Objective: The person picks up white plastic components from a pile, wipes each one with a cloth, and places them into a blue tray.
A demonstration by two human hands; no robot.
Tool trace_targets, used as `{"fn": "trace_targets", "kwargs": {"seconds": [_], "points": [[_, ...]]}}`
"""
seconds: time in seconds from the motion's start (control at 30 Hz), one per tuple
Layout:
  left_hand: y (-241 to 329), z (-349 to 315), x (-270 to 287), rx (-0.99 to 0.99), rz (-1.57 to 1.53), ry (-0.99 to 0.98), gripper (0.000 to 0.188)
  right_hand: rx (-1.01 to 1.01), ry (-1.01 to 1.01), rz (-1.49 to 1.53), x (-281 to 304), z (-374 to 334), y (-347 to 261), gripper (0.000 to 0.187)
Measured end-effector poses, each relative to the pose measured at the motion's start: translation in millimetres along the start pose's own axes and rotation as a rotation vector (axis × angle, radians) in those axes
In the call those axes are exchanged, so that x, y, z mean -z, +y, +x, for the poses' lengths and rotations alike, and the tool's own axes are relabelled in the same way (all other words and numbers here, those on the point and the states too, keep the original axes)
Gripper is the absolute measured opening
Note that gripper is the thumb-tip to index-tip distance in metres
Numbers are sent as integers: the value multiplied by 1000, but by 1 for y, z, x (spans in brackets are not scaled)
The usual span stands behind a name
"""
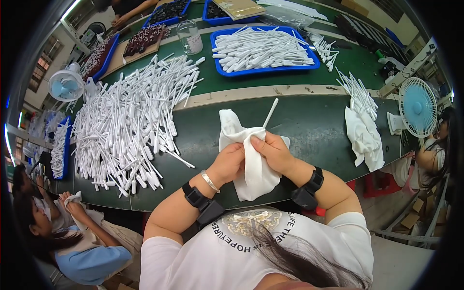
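Close in front of my body, a white cloth (258, 181) is gathered between my two hands above the table edge. My left hand (229, 163) is closed on the cloth's left side, its fingertips partly hidden in the folds. My right hand (275, 152) pinches the cloth with the thumb on top. A thin white plastic stick (271, 113) pokes up out of the cloth beside the right hand; its lower end is wrapped and hidden. Left of my hands spreads a large pile of similar white sticks (130, 123) with thicker handle ends.
A blue tray (266, 71) of white sticks stands on the far ledge, near a clear jar (190, 38). To the right lie a second white cloth (363, 137) and more sticks (358, 96), next to a fan (418, 107). A co-worker (72, 232) sits at the left.
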State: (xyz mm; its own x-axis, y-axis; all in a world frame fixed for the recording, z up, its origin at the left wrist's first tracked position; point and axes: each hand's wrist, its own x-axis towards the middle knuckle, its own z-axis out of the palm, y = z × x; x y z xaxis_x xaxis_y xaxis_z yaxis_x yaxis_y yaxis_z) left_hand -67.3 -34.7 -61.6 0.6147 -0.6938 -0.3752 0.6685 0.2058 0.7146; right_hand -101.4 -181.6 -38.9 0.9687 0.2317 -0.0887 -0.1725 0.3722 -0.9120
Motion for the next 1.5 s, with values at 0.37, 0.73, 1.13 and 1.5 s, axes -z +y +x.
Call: {"fn": "trace_targets", "kwargs": {"seconds": [0.37, 0.73, 1.13, 1.5], "points": [[25, -6, 6, -13, 525, -71, 25, 64, 103, -317, 18, 4, 1, 27], [28, -12, 5, -736, 564, 268, 15, 164, 76, -966, -8, -10, 5, 20], [39, -19, 14, -580, 235, 73, 20, 100, -63, -714, 9, -2, 5, 18], [23, -22, 6, -648, 484, -29, 21, 318, -61, -1030, 5, 3, 4, 16]]}}
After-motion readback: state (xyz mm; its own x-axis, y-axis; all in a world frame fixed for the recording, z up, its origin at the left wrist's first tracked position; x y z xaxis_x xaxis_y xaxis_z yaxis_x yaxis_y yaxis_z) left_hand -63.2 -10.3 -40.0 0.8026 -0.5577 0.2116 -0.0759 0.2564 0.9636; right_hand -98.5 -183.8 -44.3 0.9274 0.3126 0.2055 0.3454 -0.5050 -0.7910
